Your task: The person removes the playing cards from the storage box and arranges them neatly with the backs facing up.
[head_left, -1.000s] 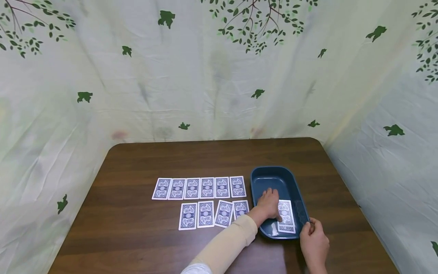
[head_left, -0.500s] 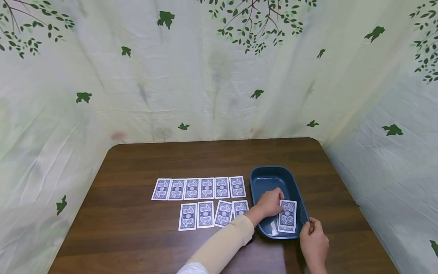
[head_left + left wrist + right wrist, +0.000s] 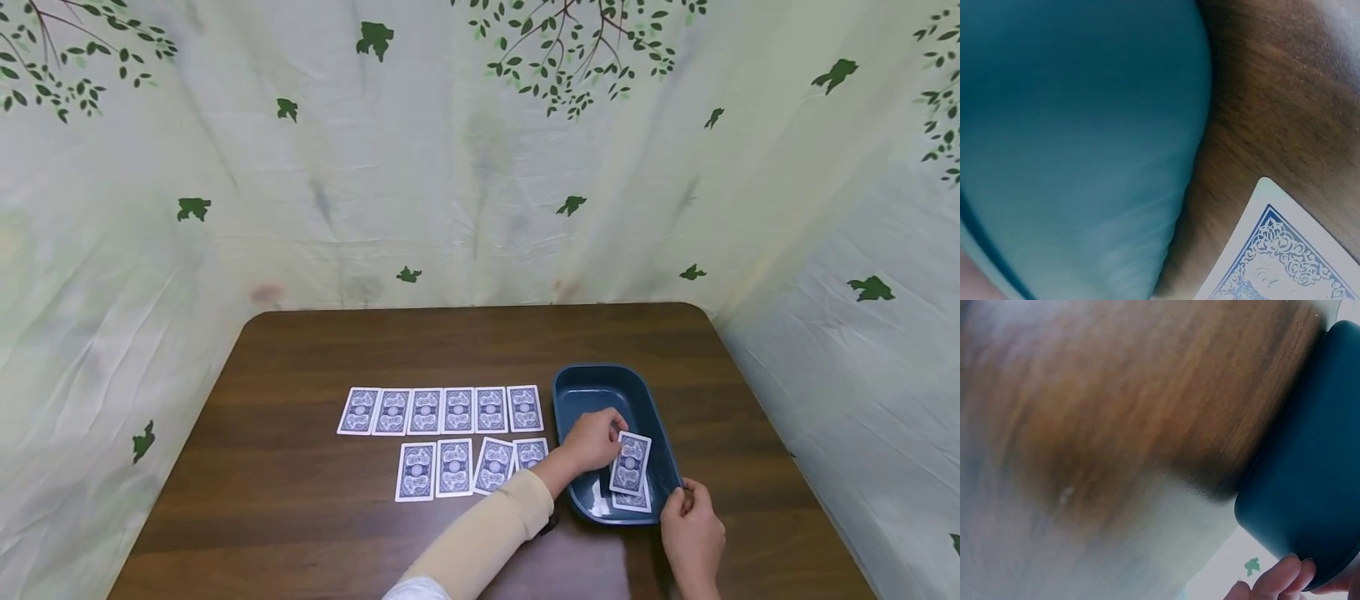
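Over the dark blue tray [image 3: 609, 377], my left hand [image 3: 596, 439] pinches the upper left edge of a playing card [image 3: 630, 463]. The card is slightly tilted and face down, showing a blue patterned back. Beneath it, another card [image 3: 634, 502] lies in the tray, partly covered. My right hand [image 3: 693, 527] grips the tray's right rim near its front corner; its fingers [image 3: 1277, 580] show against the tray wall [image 3: 1310, 469] in the right wrist view. The left wrist view has the tray's outer side [image 3: 1085, 137] but not the left hand's fingertips.
Left of the tray, several face-down cards form a back row [image 3: 427, 412]. A shorter front row [image 3: 454, 468] lies nearer, its right end partly behind my left forearm. The brown table [image 3: 300, 533] meets a leaf-printed cloth [image 3: 480, 167] at the back and sides.
My left hand moved right from the tray's middle and took hold of a card. The held card shifted and turned slightly, exposing more of the one beneath. The right hand kept its grip.
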Demonstrator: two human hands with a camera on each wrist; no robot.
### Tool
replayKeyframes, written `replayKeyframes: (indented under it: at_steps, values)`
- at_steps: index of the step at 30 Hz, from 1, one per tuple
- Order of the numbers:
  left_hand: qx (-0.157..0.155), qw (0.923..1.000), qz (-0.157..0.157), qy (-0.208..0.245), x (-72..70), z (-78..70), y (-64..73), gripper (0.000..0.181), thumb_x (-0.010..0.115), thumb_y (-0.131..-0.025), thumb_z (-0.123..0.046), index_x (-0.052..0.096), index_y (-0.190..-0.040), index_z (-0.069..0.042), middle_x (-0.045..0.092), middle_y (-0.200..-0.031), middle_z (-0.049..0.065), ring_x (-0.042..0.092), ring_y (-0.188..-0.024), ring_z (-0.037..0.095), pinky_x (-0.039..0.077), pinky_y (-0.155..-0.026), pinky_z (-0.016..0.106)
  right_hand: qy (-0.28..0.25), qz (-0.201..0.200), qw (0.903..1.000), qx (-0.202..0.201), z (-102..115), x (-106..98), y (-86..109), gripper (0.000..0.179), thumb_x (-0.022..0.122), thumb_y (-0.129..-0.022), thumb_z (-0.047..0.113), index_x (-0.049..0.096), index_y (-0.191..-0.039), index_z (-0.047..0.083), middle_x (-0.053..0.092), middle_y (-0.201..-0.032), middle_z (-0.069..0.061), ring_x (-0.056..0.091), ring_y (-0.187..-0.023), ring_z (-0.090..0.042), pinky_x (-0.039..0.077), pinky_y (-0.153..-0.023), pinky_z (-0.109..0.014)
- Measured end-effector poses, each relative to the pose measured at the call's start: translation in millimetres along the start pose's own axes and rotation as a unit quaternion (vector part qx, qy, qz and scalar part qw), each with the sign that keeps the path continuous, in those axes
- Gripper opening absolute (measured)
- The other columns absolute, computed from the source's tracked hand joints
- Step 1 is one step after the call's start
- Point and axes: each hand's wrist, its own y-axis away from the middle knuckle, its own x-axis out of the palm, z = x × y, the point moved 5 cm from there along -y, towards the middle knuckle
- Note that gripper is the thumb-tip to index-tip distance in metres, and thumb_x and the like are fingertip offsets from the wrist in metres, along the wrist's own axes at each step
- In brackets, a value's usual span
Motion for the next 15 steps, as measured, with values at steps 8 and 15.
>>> replayKeyframes:
  at_steps: [8,15]
  values:
    - [0.026,0.9965,-0.077,0.020,-20.9,-7.2,6.6,0.016,0.066,-0.084,-0.004,0.071,-0.098,-0.009,0.057,-0.067,-0.008,0.046,-0.058,0.002,0.037,-0.055,0.014,0.000,0.005,1.0000,0.006,0.0,1.4,1.0,0.027,0.048,-0.094,0.013,0.061,-0.109,-0.005,0.059,-0.072,-0.018,0.053,-0.064,-0.043,0.037,-0.060,-0.053]
    - [0.032,0.9945,-0.075,0.066,-34.8,-13.2,15.1,0.021,0.062,-0.090,-0.005,0.074,-0.107,-0.007,0.061,-0.073,-0.007,0.047,-0.057,0.002,0.036,-0.050,0.016,-0.001,0.000,1.0000,0.002,-0.9,1.9,0.5,0.026,0.049,-0.093,0.012,0.062,-0.108,-0.005,0.051,-0.062,-0.010,0.051,-0.061,-0.041,0.036,-0.059,-0.053]
